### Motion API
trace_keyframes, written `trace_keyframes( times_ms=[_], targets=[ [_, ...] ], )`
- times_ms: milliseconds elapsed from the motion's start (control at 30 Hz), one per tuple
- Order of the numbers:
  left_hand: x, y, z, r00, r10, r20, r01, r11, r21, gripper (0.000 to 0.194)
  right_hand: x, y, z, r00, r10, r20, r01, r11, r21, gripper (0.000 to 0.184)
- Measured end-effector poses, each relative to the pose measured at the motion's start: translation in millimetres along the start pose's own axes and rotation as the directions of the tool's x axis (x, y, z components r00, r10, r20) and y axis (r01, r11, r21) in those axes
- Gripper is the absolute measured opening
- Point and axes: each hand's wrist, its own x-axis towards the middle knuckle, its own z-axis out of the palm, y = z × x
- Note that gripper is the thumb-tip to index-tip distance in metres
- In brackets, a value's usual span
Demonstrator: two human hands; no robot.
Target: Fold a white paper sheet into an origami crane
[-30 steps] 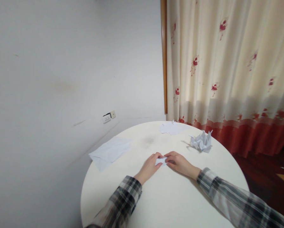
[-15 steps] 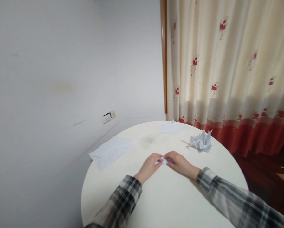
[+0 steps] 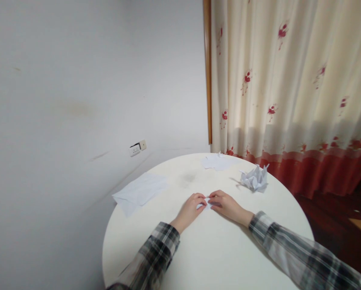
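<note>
Near the middle of the round white table (image 3: 204, 253), a small folded piece of white paper (image 3: 208, 204) lies between my two hands. My left hand (image 3: 193, 208) grips its left side, with thumb and fingers closed. On the right side, my right hand (image 3: 225, 204) pinches the paper between thumb and fingertips. The fingers cover most of the paper, so its exact shape cannot be made out. Beyond my right hand stands a cluster of folded white paper pieces (image 3: 254, 179) with pointed tips.
Flat white paper sheets (image 3: 141, 189) lie at the table's left edge. More white paper pieces (image 3: 217, 162) rest at the far edge. A wall with a socket (image 3: 134, 150) borders the table on the left; a flowered curtain (image 3: 289, 92) hangs behind.
My fingers have shifted slightly on the small paper, and less of it shows between them now. Both hands stay in about the same place; the other papers have not moved.
</note>
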Motion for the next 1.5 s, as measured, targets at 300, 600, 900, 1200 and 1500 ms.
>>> trace_keyframes(
  times_ms=[300,600,900,1200,1500],
  targets=[
    [-1.4,-1.7,1.3,1.000,0.004,0.014,-0.005,0.998,0.068,0.011,0.6,-1.6,-0.3,1.000,-0.013,-0.007,0.013,1.000,-0.024,0.021],
    [-1.1,0.2,-0.4,0.999,0.005,0.036,-0.009,0.994,0.109,0.010,-0.2,-0.3,1.5,0.998,-0.042,-0.052,0.041,0.999,-0.004,0.021],
    [-1.2,4.6,-3.3,0.997,0.020,0.069,-0.031,0.986,0.163,0.010,-0.1,1.4,2.9,0.996,-0.058,-0.061,0.058,0.998,-0.002,0.019],
    [-1.9,3.9,-1.9,0.998,0.020,0.064,-0.032,0.982,0.186,0.010,0.0,-1.3,1.4,0.996,-0.054,-0.070,0.055,0.998,0.007,0.020],
    [-0.9,6.8,-4.3,0.995,0.041,0.096,-0.061,0.974,0.219,0.009,0.1,-0.6,1.8,0.995,-0.067,-0.079,0.069,0.997,0.025,0.018]
  ],
)
